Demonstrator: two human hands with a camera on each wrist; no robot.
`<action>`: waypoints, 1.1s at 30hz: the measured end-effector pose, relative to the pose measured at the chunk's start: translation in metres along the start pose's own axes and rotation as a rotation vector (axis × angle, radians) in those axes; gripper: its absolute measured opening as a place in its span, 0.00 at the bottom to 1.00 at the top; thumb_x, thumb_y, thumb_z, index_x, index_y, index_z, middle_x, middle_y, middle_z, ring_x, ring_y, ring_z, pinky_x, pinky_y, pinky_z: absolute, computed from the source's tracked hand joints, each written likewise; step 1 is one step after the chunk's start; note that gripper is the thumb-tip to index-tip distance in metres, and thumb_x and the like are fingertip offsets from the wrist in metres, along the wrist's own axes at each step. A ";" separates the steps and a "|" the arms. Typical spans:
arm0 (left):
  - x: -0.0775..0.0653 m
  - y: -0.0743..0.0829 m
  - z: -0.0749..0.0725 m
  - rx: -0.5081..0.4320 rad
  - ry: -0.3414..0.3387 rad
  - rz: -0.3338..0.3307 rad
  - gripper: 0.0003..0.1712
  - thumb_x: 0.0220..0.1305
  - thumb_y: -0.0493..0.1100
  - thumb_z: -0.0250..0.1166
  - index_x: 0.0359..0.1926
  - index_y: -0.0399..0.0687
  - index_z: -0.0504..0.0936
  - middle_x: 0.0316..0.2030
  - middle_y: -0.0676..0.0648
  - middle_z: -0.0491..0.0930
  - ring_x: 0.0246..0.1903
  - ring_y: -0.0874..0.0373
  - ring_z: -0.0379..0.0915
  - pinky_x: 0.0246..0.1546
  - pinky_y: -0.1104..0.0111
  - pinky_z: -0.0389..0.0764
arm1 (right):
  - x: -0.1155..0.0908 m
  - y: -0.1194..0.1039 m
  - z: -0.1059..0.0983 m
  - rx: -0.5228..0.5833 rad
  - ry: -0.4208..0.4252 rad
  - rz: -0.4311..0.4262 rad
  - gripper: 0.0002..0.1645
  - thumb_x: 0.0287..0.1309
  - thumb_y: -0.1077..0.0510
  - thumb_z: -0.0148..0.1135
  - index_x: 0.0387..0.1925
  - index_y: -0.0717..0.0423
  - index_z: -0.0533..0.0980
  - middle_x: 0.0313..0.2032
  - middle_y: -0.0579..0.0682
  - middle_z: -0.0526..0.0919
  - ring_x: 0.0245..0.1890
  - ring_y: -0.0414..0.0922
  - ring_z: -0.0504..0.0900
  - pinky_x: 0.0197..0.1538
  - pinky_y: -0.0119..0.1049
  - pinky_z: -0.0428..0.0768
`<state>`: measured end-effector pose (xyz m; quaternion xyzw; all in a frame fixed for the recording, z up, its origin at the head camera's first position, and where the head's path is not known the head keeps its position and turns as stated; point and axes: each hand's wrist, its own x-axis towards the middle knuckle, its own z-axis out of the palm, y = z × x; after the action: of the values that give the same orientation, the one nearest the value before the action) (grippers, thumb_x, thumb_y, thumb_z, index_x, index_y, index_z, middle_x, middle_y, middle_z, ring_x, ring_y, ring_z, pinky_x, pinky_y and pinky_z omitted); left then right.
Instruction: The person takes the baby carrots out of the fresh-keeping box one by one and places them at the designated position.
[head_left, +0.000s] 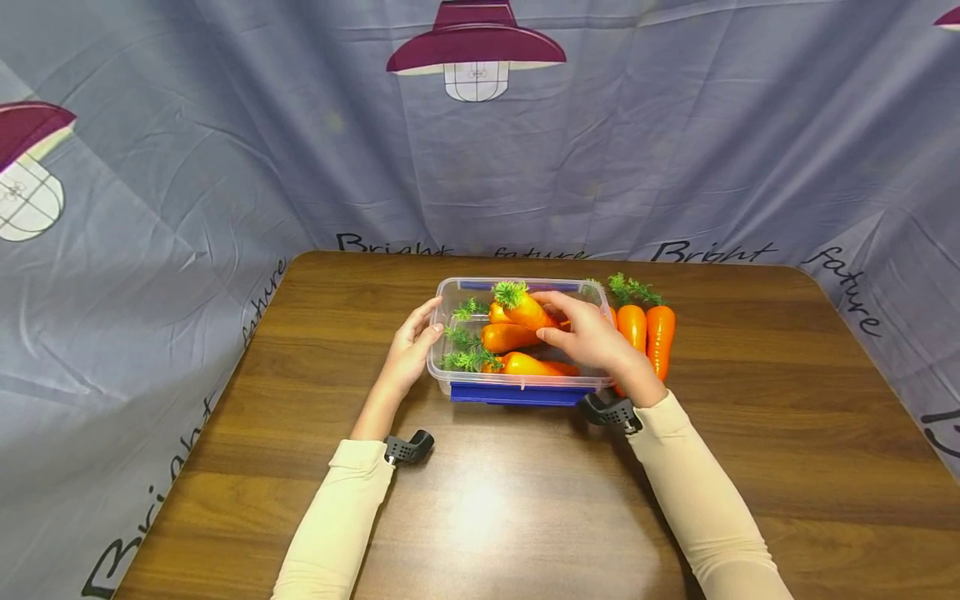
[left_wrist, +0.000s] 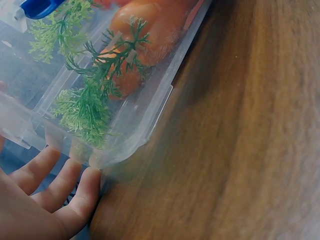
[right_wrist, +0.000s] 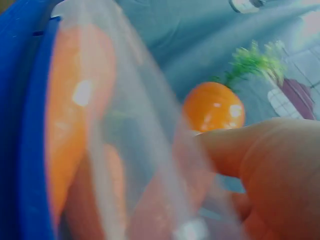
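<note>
in the head view, the right hand [head_left: 588, 332] pinches a carrot [head_left: 528, 313] between thumb and fingers over the box [head_left: 522, 381], above the packed carrots [head_left: 510, 337], whose leafy ends lie toward the box's left end. the left hand [head_left: 408, 346] touches that end, fingers slightly spread; loose carrots [head_left: 660, 333] lie just right of the box. the step in hand looks like settling the carrot into the box; the next move seems to call for lowering it, leaves leftward, with the box steadied. under the box is a brown wood-grain table [head_left: 750, 400], glossy in front; behind and beside the box hangs a grey-blue curtain [head_left: 585, 167] printed with lamps and lettering. in the left wrist view, three fingertips rest, a little apart, against the box's end wall. in the blurred right wrist view, the thumb lies against the carrot beyond the box's wall; i cannot tell how every finger sits.
</note>
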<state>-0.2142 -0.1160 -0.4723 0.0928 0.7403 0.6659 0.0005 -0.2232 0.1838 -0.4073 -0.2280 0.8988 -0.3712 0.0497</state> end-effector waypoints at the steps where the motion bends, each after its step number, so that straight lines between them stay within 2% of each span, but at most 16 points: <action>1: 0.000 0.000 0.000 0.000 0.000 0.001 0.28 0.77 0.38 0.52 0.75 0.44 0.64 0.78 0.39 0.58 0.77 0.39 0.53 0.77 0.46 0.60 | 0.000 0.000 -0.002 0.032 0.030 0.001 0.34 0.66 0.62 0.64 0.71 0.56 0.67 0.56 0.63 0.83 0.56 0.59 0.83 0.59 0.57 0.82; 3: 0.000 0.000 0.000 -0.002 0.001 0.000 0.28 0.77 0.37 0.52 0.75 0.43 0.64 0.78 0.39 0.58 0.77 0.39 0.54 0.77 0.46 0.60 | -0.002 -0.001 -0.006 0.085 0.099 -0.004 0.34 0.67 0.63 0.63 0.72 0.58 0.65 0.55 0.66 0.83 0.54 0.60 0.83 0.58 0.54 0.83; 5: 0.000 0.000 0.000 -0.004 0.002 0.000 0.29 0.77 0.37 0.53 0.75 0.43 0.64 0.78 0.38 0.58 0.77 0.39 0.54 0.77 0.46 0.61 | -0.004 -0.001 -0.011 0.133 0.170 -0.005 0.35 0.68 0.63 0.62 0.73 0.60 0.63 0.55 0.69 0.82 0.52 0.58 0.84 0.55 0.44 0.85; 8: 0.000 0.001 -0.001 -0.006 0.004 -0.003 0.29 0.76 0.37 0.53 0.75 0.44 0.64 0.78 0.38 0.58 0.77 0.39 0.54 0.77 0.46 0.61 | -0.008 -0.001 -0.022 0.250 0.284 0.000 0.37 0.69 0.65 0.60 0.75 0.61 0.60 0.52 0.68 0.82 0.46 0.46 0.86 0.50 0.28 0.83; 10: 0.000 0.001 -0.001 -0.009 0.005 -0.004 0.29 0.76 0.37 0.53 0.75 0.44 0.64 0.78 0.38 0.58 0.77 0.39 0.54 0.77 0.46 0.61 | -0.011 0.000 -0.029 0.333 0.349 -0.001 0.38 0.69 0.66 0.58 0.76 0.62 0.57 0.48 0.60 0.84 0.41 0.36 0.85 0.43 0.21 0.82; 13: 0.000 0.000 -0.002 -0.012 0.001 -0.006 0.29 0.77 0.37 0.53 0.75 0.44 0.64 0.78 0.38 0.58 0.77 0.39 0.54 0.77 0.46 0.61 | -0.018 0.003 -0.040 0.475 0.421 0.007 0.38 0.70 0.67 0.56 0.77 0.62 0.54 0.41 0.44 0.83 0.33 0.30 0.82 0.35 0.21 0.82; 16: 0.000 -0.001 -0.001 -0.015 -0.003 -0.009 0.29 0.77 0.37 0.53 0.76 0.44 0.64 0.78 0.38 0.58 0.77 0.39 0.55 0.76 0.46 0.62 | -0.024 0.008 -0.049 0.582 0.462 0.040 0.39 0.70 0.67 0.55 0.77 0.60 0.52 0.35 0.37 0.82 0.30 0.31 0.81 0.30 0.23 0.81; 21: 0.000 -0.001 -0.002 -0.023 0.002 -0.006 0.29 0.77 0.37 0.53 0.75 0.43 0.64 0.77 0.38 0.59 0.76 0.39 0.57 0.76 0.47 0.63 | -0.035 0.020 -0.057 0.700 0.504 0.119 0.42 0.70 0.64 0.57 0.78 0.52 0.50 0.38 0.38 0.82 0.33 0.32 0.83 0.30 0.24 0.82; 27: 0.001 -0.001 -0.003 -0.017 0.002 -0.005 0.29 0.76 0.37 0.53 0.75 0.44 0.64 0.77 0.37 0.60 0.76 0.39 0.58 0.76 0.46 0.64 | -0.052 0.041 -0.065 0.788 0.534 0.169 0.43 0.68 0.67 0.58 0.77 0.48 0.50 0.37 0.39 0.83 0.30 0.33 0.82 0.24 0.26 0.82; 33: 0.002 -0.002 -0.001 -0.023 -0.011 -0.015 0.29 0.77 0.37 0.52 0.76 0.44 0.64 0.77 0.37 0.60 0.75 0.39 0.58 0.74 0.46 0.66 | -0.074 0.069 -0.076 0.772 0.502 0.239 0.47 0.68 0.67 0.58 0.79 0.51 0.46 0.36 0.37 0.83 0.28 0.34 0.82 0.23 0.30 0.84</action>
<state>-0.2163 -0.1173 -0.4740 0.0911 0.7332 0.6739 0.0106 -0.2026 0.3083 -0.4064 0.0090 0.6994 -0.7132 -0.0455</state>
